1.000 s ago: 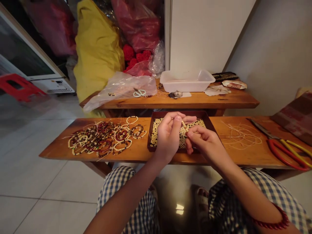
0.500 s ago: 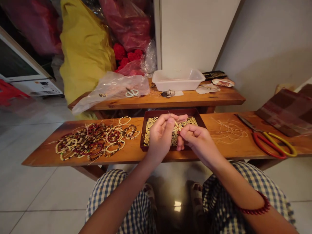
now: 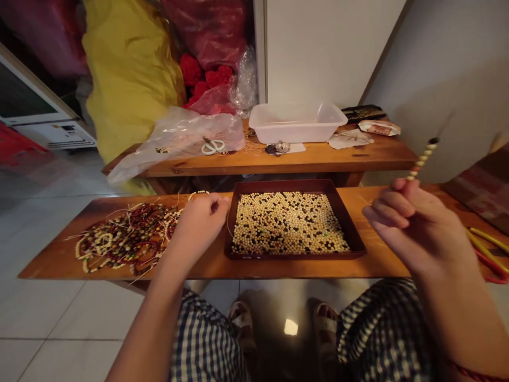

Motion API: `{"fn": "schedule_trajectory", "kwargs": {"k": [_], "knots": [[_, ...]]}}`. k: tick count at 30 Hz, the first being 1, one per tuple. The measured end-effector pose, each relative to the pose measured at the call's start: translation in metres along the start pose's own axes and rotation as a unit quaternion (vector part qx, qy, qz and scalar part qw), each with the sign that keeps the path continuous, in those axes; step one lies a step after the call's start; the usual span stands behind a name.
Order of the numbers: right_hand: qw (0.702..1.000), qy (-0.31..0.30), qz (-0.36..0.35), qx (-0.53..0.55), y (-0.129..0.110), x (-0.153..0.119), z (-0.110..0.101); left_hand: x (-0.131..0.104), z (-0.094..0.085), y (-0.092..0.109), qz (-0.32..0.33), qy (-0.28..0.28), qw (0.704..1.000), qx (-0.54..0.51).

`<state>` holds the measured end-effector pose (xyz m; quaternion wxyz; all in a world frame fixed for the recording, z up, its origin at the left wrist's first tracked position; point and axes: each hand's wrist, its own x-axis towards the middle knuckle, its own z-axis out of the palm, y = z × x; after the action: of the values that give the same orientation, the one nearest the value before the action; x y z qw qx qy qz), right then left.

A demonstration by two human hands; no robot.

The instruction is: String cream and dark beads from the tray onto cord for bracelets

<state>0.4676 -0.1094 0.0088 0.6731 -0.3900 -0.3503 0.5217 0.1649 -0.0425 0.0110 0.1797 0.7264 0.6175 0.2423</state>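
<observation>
My right hand point(image 3: 417, 217) is raised over the right part of the bench, its fingers pinching a short string of beads point(image 3: 422, 159). Most of these beads are cream, with a dark one near the top, and a thin blurred line sticks up beyond them. My left hand point(image 3: 202, 223) is closed just left of the bead tray; what its fingers hold, if anything, is hidden. The dark red tray point(image 3: 294, 257) holds a layer of loose cream and dark beads point(image 3: 290, 223). Left of my left hand lies a pile of beaded bracelets point(image 3: 123, 239).
On the rear bench point(image 3: 191, 167) are a white plastic tub point(image 3: 296, 130), pale-handled scissors point(image 3: 213, 147) and a clear plastic bag point(image 3: 175, 138). Red and yellow handles point(image 3: 487, 246) lie at the far right beside a box point(image 3: 485, 185).
My hands have moved apart, the left one leftward and the right one up and to the right with the beads. The beads in the tray are now uncovered.
</observation>
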Motion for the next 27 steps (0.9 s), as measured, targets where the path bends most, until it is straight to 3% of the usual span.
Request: {"fn": "schedule_trajectory", "kwargs": {"k": [3,7,13,16,18,22,25,27], "knots": [[0.996,-0.004,-0.024,-0.082,-0.001,0.006,-0.007,-0.001,-0.006,-0.015,-0.037,-0.042,0.998,-0.012],[0.980,-0.015,-0.041,-0.192,0.005,0.009,-0.005,-0.003,-0.003,-0.021,-0.064,-0.075,0.995,-0.026],[0.995,-0.039,-0.021,-0.092,0.014,0.007,0.000,-0.001,0.002,-0.014,-0.026,-0.072,0.996,-0.046],[0.995,-0.048,-0.007,-0.087,0.020,0.004,0.000,-0.004,0.000,-0.005,-0.025,-0.047,0.988,-0.148],[0.991,-0.048,0.007,-0.123,0.025,0.000,0.004,-0.008,0.001,0.004,-0.014,-0.055,0.959,-0.279],[0.957,-0.080,-0.019,-0.279,0.033,-0.008,0.018,-0.016,0.014,0.026,-0.027,-0.122,0.847,-0.517],[0.913,-0.095,-0.087,-0.388,0.039,-0.015,0.028,-0.020,0.028,0.041,-0.054,-0.156,0.767,-0.620],[0.863,-0.090,-0.163,-0.470,0.042,-0.019,0.031,-0.021,0.036,0.050,-0.078,-0.178,0.730,-0.656]]}}
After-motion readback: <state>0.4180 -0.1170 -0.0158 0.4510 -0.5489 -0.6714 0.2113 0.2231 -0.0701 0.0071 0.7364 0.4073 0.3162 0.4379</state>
